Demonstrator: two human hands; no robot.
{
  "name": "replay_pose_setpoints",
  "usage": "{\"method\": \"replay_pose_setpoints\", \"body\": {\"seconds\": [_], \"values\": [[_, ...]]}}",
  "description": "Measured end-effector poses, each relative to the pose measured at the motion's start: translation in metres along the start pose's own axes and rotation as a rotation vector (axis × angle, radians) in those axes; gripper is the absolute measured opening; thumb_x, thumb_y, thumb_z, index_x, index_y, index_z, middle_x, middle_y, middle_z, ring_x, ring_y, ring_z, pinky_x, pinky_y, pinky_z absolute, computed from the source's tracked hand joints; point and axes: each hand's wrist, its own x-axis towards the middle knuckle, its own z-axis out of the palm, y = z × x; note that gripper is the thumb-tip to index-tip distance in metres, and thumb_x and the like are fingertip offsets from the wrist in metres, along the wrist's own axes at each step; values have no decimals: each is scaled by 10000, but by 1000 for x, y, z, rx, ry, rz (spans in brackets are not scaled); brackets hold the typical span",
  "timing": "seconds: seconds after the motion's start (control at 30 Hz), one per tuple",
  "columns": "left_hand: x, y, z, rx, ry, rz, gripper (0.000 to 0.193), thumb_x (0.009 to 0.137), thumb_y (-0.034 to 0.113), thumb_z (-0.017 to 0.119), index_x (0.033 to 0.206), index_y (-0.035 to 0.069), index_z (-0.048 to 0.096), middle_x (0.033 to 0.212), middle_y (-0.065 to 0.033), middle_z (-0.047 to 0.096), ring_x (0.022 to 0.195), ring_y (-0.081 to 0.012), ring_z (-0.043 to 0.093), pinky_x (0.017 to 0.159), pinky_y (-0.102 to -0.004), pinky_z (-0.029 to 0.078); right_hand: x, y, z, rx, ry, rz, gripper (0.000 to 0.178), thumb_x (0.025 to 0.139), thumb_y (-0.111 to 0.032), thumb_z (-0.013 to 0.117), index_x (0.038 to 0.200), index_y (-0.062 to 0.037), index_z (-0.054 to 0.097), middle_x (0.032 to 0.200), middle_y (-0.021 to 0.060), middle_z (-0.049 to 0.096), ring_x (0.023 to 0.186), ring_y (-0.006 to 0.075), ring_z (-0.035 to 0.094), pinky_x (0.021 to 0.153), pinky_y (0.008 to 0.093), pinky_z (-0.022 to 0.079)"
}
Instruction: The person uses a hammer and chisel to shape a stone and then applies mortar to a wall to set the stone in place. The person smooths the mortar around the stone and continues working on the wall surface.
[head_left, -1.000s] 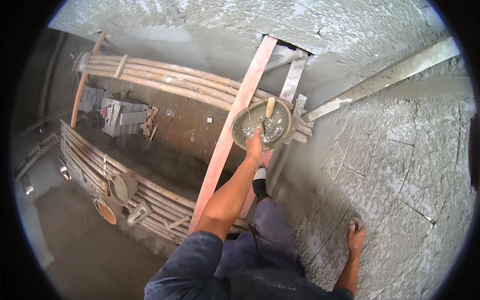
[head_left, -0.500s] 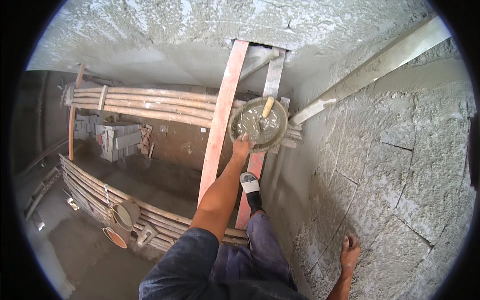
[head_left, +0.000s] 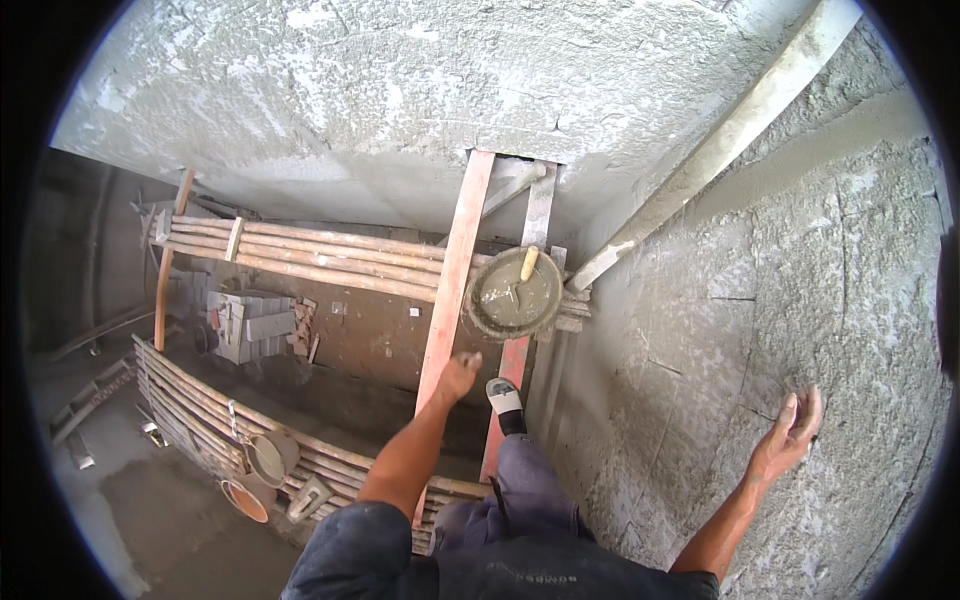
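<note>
A round basin point(head_left: 478, 318) of wet grey mortar rests on the planks ahead of me, with a trowel point(head_left: 529, 263) in it, its pale wooden handle upward. My left hand point(head_left: 462, 374) is just short of the basin and apart from it, over the reddish plank point(head_left: 455, 270). Its fingers are curled in, and nothing shows in them. On the right, my right hand point(head_left: 790, 436) is raised in front of the rough plastered wall point(head_left: 690, 330). Its fingers point up, parted from the thumb, with nothing held; whether it touches the wall I cannot tell.
A long straightedge board point(head_left: 720, 140) leans across the corner at the right. Scaffold poles point(head_left: 330, 262) run left at two places. Below lie stacked blocks point(head_left: 262, 325), a bucket point(head_left: 275, 455) and an orange-rimmed pail point(head_left: 247, 500). My foot point(head_left: 504, 395) stands on a narrow red plank.
My left hand has let go of the basin's rim and drawn back toward me. My right hand has risen and moved outward along the wall. The view has tilted upward.
</note>
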Motion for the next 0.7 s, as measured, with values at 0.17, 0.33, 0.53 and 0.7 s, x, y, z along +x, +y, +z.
{"method": "replay_pose_setpoints", "body": {"seconds": [0.17,0.33,0.53,0.7], "values": [[38,111,-87,210,485,341,539,892,444,509,1176,-13,543,1085,-273,597,1069,-407,555,900,-431,443,16,-23,-18,47,46,-20,548,928,-310,528,1335,25,378,1296,240,440,1194,325,466,987,434,424],[-42,210,-234,-58,736,448,457,893,382,560,1106,-20,591,1059,-226,629,970,-336,609,854,-384,462,18,-15,-24,-14,27,7,668,895,-379,553,1361,37,313,1340,251,371,1232,340,427,1005,459,421],[-132,27,-323,80,933,117,448,892,388,551,1056,-23,616,940,-217,652,879,-278,618,776,-390,462,23,-26,-28,52,8,60,670,898,-357,555,1366,40,284,1329,248,378,1229,342,430,1005,450,419],[-193,-97,-296,-377,1126,-316,342,874,302,595,965,-24,643,769,-129,650,648,-250,578,605,-408,465,29,-38,-24,192,111,175,619,915,-304,534,1362,44,284,1314,253,387,1210,328,442,1007,417,404]]}}
